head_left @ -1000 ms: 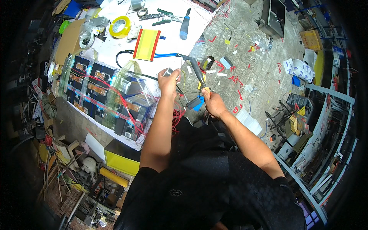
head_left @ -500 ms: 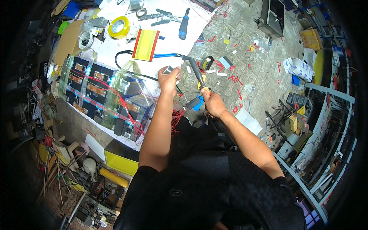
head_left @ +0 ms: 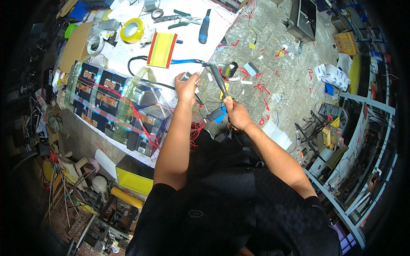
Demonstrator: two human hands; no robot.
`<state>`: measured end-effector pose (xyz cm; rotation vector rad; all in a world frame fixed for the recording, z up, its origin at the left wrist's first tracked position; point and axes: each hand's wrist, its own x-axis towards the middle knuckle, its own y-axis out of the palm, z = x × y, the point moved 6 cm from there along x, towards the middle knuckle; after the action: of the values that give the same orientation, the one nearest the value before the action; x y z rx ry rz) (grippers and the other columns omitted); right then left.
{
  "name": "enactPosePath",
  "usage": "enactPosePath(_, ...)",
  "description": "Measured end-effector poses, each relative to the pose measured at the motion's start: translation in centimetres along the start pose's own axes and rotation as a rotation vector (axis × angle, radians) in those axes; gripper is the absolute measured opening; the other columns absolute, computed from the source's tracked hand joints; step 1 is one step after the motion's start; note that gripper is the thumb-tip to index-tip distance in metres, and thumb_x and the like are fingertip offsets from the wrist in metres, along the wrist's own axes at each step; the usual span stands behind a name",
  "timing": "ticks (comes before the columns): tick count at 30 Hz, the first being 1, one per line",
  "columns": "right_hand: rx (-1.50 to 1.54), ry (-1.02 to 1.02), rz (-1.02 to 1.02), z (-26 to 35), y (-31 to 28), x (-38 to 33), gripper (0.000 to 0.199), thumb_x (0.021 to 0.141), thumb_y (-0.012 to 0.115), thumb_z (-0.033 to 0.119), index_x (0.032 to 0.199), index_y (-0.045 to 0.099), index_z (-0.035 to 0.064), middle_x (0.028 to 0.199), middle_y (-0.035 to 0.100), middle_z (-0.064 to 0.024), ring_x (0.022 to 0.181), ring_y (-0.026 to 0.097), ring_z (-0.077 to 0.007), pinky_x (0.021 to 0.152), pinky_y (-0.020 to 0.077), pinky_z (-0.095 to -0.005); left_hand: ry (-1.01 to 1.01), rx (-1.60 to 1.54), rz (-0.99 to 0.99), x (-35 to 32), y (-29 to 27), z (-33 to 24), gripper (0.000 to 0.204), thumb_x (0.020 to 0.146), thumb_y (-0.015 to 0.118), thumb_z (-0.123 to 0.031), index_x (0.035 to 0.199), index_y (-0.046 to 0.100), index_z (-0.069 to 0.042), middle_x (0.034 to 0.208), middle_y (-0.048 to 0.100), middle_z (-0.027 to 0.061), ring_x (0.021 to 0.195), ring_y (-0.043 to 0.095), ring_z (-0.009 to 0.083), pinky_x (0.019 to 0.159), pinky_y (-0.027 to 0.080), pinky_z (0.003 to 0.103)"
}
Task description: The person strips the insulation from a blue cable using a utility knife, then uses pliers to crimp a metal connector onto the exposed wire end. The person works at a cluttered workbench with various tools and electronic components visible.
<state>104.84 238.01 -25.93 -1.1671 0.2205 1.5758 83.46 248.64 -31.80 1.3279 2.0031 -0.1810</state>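
My right hand (head_left: 238,115) is closed round the lower end of a long dark tool (head_left: 218,78) with a bent upper end. That end meets the tips of two blue-sleeved wires (head_left: 183,61) at the table's edge; I cannot make out its exact kind. My left hand (head_left: 185,88) pinches a small silvery piece (head_left: 186,76) just below the wires, its kind unclear. The wires run out from a flat yellow panel with red edges (head_left: 162,50). To the left of my left forearm lies a battery pack (head_left: 104,99) of dark cells with copper links and red wires.
On the white table (head_left: 188,40) lie yellow tape (head_left: 132,30), a blue-handled knife (head_left: 205,30), green-handled pliers (head_left: 181,24) and grey tape (head_left: 151,4). Scraps and red bits litter the floor (head_left: 273,59) to the right. A metal rack (head_left: 363,102) stands at far right.
My left hand has shifted very slightly to the left with the silvery piece. The yellow panel has moved a hair. My right hand and the dark tool stay almost still.
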Motion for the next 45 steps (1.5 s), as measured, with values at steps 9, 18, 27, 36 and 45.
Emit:
enactPosePath(9, -0.004, -0.016, -0.014, -0.5, 0.2, 0.5, 0.071, 0.107, 0.042, 0.060, 0.103, 0.070, -0.0056, 0.092, 0.070, -0.0329, 0.098, 0.067, -0.0515, 0.085, 0.0518, -0.0546, 0.106, 0.094, -0.115, -0.8, -2.5, 0.7, 0.068, 0.080, 0.085, -0.001, 0.131, 0.040, 0.001, 0.107, 0.066, 0.0161, 0.088, 0.067, 0.0223, 0.073, 0.057, 0.034)
enactPosePath(18, 0.014, -0.014, -0.017, -0.6, 0.1, 0.4, 0.071, 0.106, 0.043, 0.060, 0.098, 0.069, -0.0055, 0.089, 0.070, -0.0316, 0.095, 0.068, -0.0506, 0.082, 0.0519, -0.0530, 0.277, 0.196, -0.100, -1.5, -2.8, 0.2, 0.061, 0.079, 0.083, 0.002, 0.124, 0.042, 0.000, 0.107, 0.066, 0.0119, 0.094, 0.066, 0.0178, 0.087, 0.055, 0.031)
enactPosePath(27, 0.033, 0.009, -0.007, -0.1, -0.1, 0.0, 0.073, 0.106, 0.043, 0.061, 0.094, 0.069, -0.0067, 0.085, 0.069, -0.0323, 0.091, 0.068, -0.0509, 0.081, 0.0522, -0.0533, 0.228, 0.249, -0.037, -2.8, -1.3, -1.0, 0.060, 0.079, 0.084, -0.001, 0.125, 0.046, 0.002, 0.106, 0.067, 0.0119, 0.094, 0.066, 0.0177, 0.085, 0.055, 0.031)
enactPosePath(36, -0.006, -0.062, -0.038, -0.9, 0.1, 0.9, 0.073, 0.107, 0.043, 0.060, 0.090, 0.067, -0.0069, 0.073, 0.067, -0.0277, 0.074, 0.071, -0.0453, 0.072, 0.0531, -0.0517, 0.230, 0.339, -0.012, -2.1, -1.2, -0.7, 0.061, 0.077, 0.086, -0.007, 0.125, 0.050, 0.002, 0.106, 0.064, 0.0102, 0.091, 0.064, 0.0166, 0.082, 0.054, 0.031)
enactPosePath(45, 0.027, -0.003, 0.002, 0.0, -0.4, 0.0, 0.070, 0.107, 0.043, 0.059, 0.093, 0.066, -0.0053, 0.071, 0.066, -0.0243, 0.069, 0.071, -0.0408, 0.068, 0.0530, -0.0498, 0.233, 0.376, 0.014, -1.4, -0.2, -1.0, 0.060, 0.077, 0.086, -0.009, 0.125, 0.051, 0.003, 0.104, 0.066, 0.0111, 0.090, 0.065, 0.0173, 0.081, 0.055, 0.031)
